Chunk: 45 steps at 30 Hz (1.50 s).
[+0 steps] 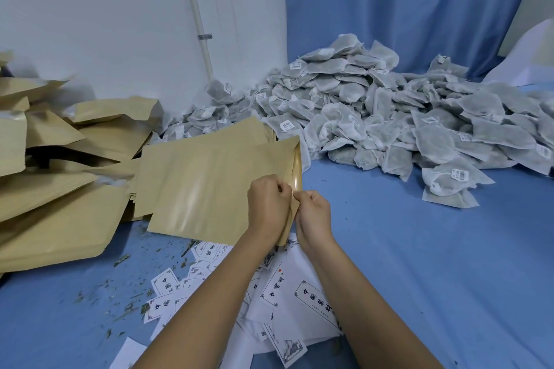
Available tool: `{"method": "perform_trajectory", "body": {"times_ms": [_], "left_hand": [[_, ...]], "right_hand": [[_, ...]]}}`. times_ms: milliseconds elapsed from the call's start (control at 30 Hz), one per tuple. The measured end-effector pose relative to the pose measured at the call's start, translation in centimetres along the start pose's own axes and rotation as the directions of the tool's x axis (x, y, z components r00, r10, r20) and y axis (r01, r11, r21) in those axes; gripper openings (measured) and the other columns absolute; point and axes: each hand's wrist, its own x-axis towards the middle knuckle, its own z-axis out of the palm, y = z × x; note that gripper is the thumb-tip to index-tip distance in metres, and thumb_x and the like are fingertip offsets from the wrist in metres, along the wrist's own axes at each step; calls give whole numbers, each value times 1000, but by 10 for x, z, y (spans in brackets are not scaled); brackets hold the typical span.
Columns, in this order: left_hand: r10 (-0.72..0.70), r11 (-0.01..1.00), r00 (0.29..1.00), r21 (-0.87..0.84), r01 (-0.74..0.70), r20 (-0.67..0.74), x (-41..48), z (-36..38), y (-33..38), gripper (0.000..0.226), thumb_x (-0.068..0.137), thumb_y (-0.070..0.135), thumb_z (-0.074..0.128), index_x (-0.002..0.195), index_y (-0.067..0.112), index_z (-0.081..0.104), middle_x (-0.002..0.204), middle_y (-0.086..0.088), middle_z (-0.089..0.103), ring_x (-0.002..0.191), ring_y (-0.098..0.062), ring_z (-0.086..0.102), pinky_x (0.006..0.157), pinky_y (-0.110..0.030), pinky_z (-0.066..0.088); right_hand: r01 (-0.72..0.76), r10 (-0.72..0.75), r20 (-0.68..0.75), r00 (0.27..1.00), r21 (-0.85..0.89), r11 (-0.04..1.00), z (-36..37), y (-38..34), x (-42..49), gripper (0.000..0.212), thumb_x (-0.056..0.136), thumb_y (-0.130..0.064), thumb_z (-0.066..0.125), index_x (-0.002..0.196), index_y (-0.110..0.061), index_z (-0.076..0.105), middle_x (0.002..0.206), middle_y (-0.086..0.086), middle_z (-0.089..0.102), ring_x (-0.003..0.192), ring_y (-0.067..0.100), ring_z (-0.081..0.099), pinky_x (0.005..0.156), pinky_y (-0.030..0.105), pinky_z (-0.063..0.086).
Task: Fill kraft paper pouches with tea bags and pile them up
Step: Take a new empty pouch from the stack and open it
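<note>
A flat kraft paper pouch (pixel 207 186) is held up in the middle of the view, its mouth edge turned to the right. My left hand (pixel 267 204) pinches that edge from the left, and my right hand (pixel 313 214) pinches it from the right, the fingertips nearly meeting. A large heap of grey-white tea bags (pixel 389 111) with small tags lies behind and to the right on the blue surface. More kraft pouches (pixel 60 177) lie piled at the left.
White printed labels and sheets (pixel 287 293) are scattered under my forearms. Loose tea leaf bits (pixel 126 302) litter the blue surface at lower left. A white wall with a pipe (pixel 198 15) and a blue curtain (pixel 404 9) stand behind.
</note>
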Motion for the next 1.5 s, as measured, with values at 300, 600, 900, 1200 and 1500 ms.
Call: {"method": "perform_trajectory", "body": {"times_ms": [300, 600, 900, 1200, 1500], "left_hand": [[128, 954, 985, 257, -154, 113, -24, 7, 5, 19, 84, -4, 47, 100, 1, 56, 103, -12, 55, 85, -27, 56, 63, -32, 38], [33, 943, 996, 329, -58, 83, -14, -3, -1, 8, 88, 2, 42, 89, 2, 50, 87, -17, 60, 77, -32, 58, 58, -32, 31], [12, 939, 986, 337, -68, 165, -16, -13, -1, 24, 87, 4, 48, 110, 9, 48, 104, -11, 50, 88, -31, 53, 67, -38, 44], [107, 970, 991, 212, -122, 82, -3, -34, 11, 44, 85, -1, 43, 125, 10, 59, 107, -15, 64, 91, -34, 60, 79, -38, 47], [301, 926, 954, 241, -289, -13, 6, -61, 17, 42, 83, -9, 45, 119, 4, 61, 128, -11, 60, 112, -28, 59, 93, -33, 44]], "right_hand": [[58, -59, 56, 997, 19, 998, -7, -6, 0, 35, 81, 8, 54, 52, -8, 45, 47, 3, 40, 49, 13, 34, 51, 26, 31], [-18, 14, 130, 991, 32, 999, -3, 0, -4, 49, 82, 6, 51, 38, -17, 44, 44, -1, 36, 45, 9, 29, 49, 19, 27], [118, -121, -39, 992, -77, 990, -5, -2, 2, 29, 78, 0, 60, 58, -15, 45, 51, -3, 39, 49, 11, 34, 48, 21, 30], [692, -769, 457, 446, -721, -27, 3, -22, -1, 16, 63, 17, 58, 71, 3, 60, 80, 20, 61, 73, 32, 53, 58, 34, 39], [253, -153, 512, 845, -131, 958, 54, -50, 6, 29, 98, -6, 37, 73, -18, 46, 60, -6, 52, 49, -7, 48, 49, 11, 40]]}}
